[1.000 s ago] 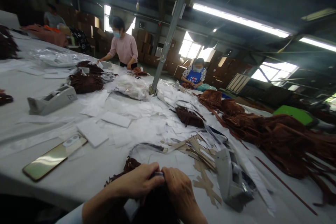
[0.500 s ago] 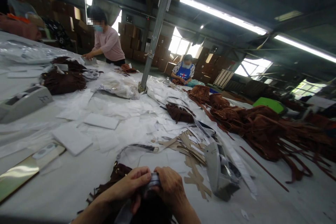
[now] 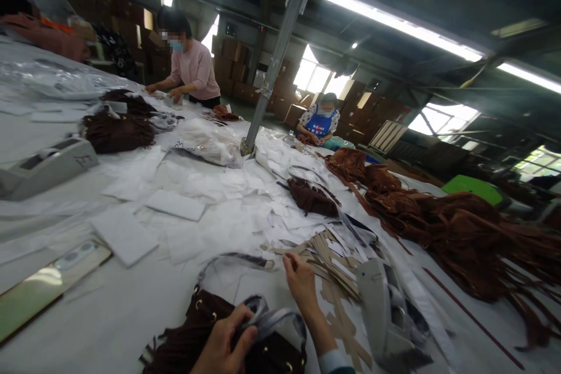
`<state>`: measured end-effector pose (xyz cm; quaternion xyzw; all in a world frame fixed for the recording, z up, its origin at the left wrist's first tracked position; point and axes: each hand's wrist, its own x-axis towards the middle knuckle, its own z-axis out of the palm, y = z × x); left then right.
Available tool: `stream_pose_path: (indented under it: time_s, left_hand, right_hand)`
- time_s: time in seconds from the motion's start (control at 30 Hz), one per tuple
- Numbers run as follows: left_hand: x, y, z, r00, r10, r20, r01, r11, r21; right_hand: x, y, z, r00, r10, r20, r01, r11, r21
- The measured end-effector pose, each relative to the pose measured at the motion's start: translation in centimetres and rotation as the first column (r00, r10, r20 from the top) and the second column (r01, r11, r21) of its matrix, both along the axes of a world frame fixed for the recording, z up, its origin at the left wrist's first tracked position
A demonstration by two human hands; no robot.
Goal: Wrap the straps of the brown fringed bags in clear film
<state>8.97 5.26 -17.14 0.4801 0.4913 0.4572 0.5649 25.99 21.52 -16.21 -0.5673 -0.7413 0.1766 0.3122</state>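
Left grip (image 3: 225, 345) pinches strap (image 3: 274, 320); right grip (image 3: 301, 281) reaches for strips (image 3: 329, 252) beside dispenser (image 3: 385, 310).

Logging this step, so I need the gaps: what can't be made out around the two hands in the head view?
All in the head view:
- the left hand grips the wrapped strap, but the bottom edge cuts off its wrist.
- the brown bag: lower part lies off the bottom edge.
- the right hand is at the cardboard strips, too blurred to tell whether it pinches one.
- the tape dispenser: blur hides its roll.
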Motion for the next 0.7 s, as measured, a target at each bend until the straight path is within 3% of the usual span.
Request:
stream_pose_path:
  time_s: [0.17,0.33,0.53,0.7]
  left_hand:
    - [-0.6,0.1,0.8,0.992,0.078,-0.101,-0.077,0.997,0.015]
    - [-0.5,-0.2,1.1,1.000,-0.002,-0.025,0.000,0.996,-0.085]
    - [-0.4,-0.3,0.4,0.999,0.037,0.012,-0.036,0.997,-0.072]
    - [0.6,-0.1,-1.1,0.995,0.101,-0.002,-0.101,0.995,0.028]
  right_hand:
    - [1.7,2.8,0.2,0.992,-0.102,0.069,0.095,0.991,0.094]
    - [4.9,3.5,0.9,0.973,-0.194,0.128,0.189,0.981,0.053]
    - [2.4,4.4,-0.8,0.934,-0.349,0.084,0.357,0.924,-0.139]
    - [1.1,4.4,-1.5,0.924,-0.347,-0.161,0.311,0.926,-0.212]
